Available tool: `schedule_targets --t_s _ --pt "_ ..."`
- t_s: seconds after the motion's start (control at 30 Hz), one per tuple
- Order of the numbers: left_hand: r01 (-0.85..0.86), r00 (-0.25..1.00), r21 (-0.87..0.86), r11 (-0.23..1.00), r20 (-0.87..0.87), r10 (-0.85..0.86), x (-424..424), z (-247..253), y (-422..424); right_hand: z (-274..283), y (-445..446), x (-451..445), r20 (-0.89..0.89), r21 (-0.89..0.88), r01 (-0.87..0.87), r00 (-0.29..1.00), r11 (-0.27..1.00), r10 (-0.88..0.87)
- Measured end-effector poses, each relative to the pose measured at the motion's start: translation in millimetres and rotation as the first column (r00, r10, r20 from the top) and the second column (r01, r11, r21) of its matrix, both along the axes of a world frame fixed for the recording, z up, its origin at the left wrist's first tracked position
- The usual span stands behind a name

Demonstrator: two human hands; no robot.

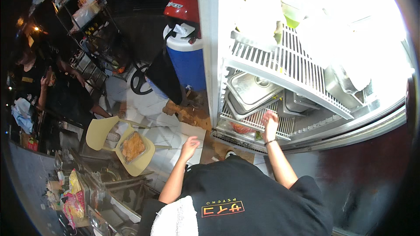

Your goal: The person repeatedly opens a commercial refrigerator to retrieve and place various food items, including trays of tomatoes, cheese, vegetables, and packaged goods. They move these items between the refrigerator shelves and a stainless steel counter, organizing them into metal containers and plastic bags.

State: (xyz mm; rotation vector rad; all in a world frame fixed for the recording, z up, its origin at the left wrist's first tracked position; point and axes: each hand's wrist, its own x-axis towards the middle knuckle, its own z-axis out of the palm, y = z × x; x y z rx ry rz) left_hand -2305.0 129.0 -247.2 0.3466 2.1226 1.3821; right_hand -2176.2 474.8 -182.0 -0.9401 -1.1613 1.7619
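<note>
My right hand (270, 124), with a dark band at the wrist, reaches into a lit upright fridge in front of the lower wire shelf (284, 127). Nothing shows in its loosely bent fingers; whether it touches the shelf is unclear. Close beyond it are a lidded steel food pan (254, 88) and further steel pans (297, 101). Outside the fridge, over the floor, my left hand (189, 148) is half curled and empty. A white slatted shelf (292, 72) crosses above the pans, its contents mostly lost in glare. Something red in plastic (242, 127) lies under the lower shelf.
Left of the fridge stands a blue drinks cooler (187, 65) with a red helmet (183, 6) on top. A yellow chair (139, 165) holds a tray of orange-brown food (132, 147). Another person (65, 78) is at far left. A white towel (177, 218) hangs over my shoulder.
</note>
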Motion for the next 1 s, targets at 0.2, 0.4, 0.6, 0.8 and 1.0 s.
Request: schedule_targets --t_s 0.2,0.4,0.6,0.8,1.0 --pt "0.151 0.988 0.183 0.972 0.015 -0.156 22.1 37.9 134.5 46.4 84.5 -59.5 0.119 -0.258 -0.086 0.986 0.962 0.12" --pt "0.074 0.981 0.226 0.971 0.158 -0.111 59.1 32.7 113.7 44.8 96.1 -86.0 -0.008 -0.469 -0.062 0.998 0.881 0.066" --pt "-0.072 0.975 0.319 0.945 0.223 -0.001 47.0 56.2 100.4 29.5 128.4 -66.9 -0.053 -0.32 -0.015 0.999 0.947 -0.002" --pt "-0.103 0.953 0.438 0.893 0.3 -0.037 10.1 120.4 152.5 40.4 123.2 -19.4 0.162 -0.221 -0.345 0.909 0.912 0.384" --pt "0.012 0.952 0.36 0.933 0.283 -0.121 8.7 118.9 187.4 66.5 72.2 2.6 0.144 -0.287 -0.373 0.894 0.882 0.425"
